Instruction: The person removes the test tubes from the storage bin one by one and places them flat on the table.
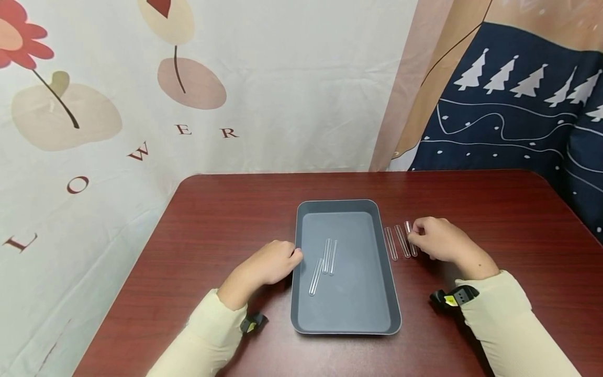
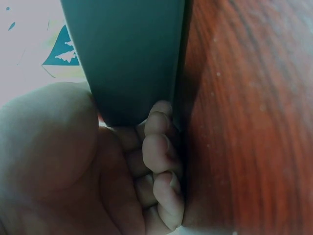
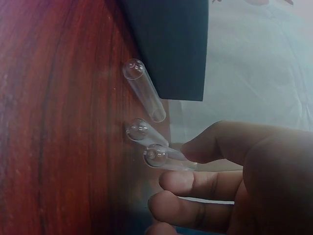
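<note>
A grey rectangular tray (image 1: 348,319) lies on the table. My left hand (image 1: 270,262) holds its left edge, the thumb at the rim and the curled fingers (image 2: 161,152) low against the outer wall. Inside the tray are three clear glass test tubes (image 1: 316,277), two side by side and one slanting lower left. Three more test tubes (image 1: 391,244) lie in a row on the table beside the tray's right wall. At the rightmost test tube (image 3: 155,155), my right hand (image 1: 440,241) pinches between thumb and index finger, the other fingers bent below.
The dark red wooden table (image 1: 212,220) has rounded far corners. Behind it hangs a pale cloth (image 1: 301,104) with flowers and letters. A navy cloth (image 1: 509,120) with white trees hangs at the right. Each wrist wears a black strapped device (image 1: 454,297).
</note>
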Tool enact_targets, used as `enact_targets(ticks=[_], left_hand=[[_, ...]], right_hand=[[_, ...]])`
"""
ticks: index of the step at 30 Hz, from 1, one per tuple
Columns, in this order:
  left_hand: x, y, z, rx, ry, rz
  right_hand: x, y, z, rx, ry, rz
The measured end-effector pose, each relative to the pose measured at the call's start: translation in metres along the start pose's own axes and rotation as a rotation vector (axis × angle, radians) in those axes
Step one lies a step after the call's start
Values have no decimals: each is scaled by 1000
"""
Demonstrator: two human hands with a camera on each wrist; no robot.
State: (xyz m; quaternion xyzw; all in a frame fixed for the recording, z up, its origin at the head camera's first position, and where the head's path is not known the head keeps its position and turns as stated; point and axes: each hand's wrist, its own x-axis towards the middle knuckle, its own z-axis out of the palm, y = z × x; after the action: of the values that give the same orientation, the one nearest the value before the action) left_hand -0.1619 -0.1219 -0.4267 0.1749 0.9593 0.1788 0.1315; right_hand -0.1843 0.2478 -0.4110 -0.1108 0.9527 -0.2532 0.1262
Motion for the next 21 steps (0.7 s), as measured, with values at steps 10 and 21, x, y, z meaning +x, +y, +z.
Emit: enact_targets(ticks=[10, 21], left_hand=[[1, 0, 0, 5, -5, -5], [1, 0, -1, 9, -5, 5]], right_hand=[[2, 2, 4, -24, -12, -1], [3, 2, 6, -28, -12, -1]])
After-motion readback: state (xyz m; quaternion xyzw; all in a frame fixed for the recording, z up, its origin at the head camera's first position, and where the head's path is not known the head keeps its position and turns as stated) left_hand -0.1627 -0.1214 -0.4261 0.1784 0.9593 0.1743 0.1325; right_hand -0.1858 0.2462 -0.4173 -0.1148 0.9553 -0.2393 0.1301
